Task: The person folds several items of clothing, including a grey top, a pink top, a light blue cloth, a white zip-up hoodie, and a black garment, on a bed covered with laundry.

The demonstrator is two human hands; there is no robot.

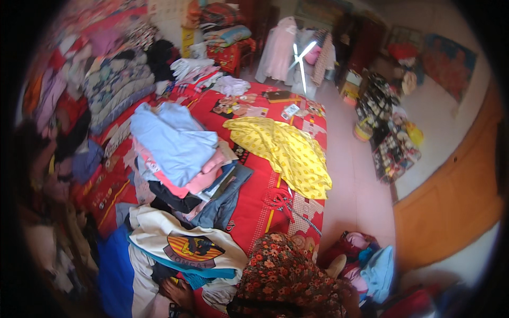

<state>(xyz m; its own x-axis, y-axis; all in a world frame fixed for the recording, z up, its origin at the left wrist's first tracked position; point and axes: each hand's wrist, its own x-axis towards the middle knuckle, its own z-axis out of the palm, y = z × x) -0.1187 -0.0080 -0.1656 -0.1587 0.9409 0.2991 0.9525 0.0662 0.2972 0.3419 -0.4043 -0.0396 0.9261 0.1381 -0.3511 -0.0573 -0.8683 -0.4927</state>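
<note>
At the lower edge my left hand (178, 292), with a dark band at the wrist, is tucked against the inside of a white jacket (150, 221). Its fingers look curled on the cloth, partly in shadow. The jacket lies spread on the bed, with a coloured shield-shaped patch and teal trim; blue cloth (114, 275) lies along its left side. Beside the jacket, dark floral cloth (286, 265) covers the lower middle. My right hand does not show. Just beyond the jacket stands a stack of folded clothes, topped by a light blue garment (172, 138).
A yellow patterned cloth (281, 151) lies across the right of the red bedspread (254, 206), near a red cord (278, 199). Clothes and a patterned quilt (116, 79) are heaped at left. On the floor at right are a clothes pile (376, 275) and a loaded rack (384, 127).
</note>
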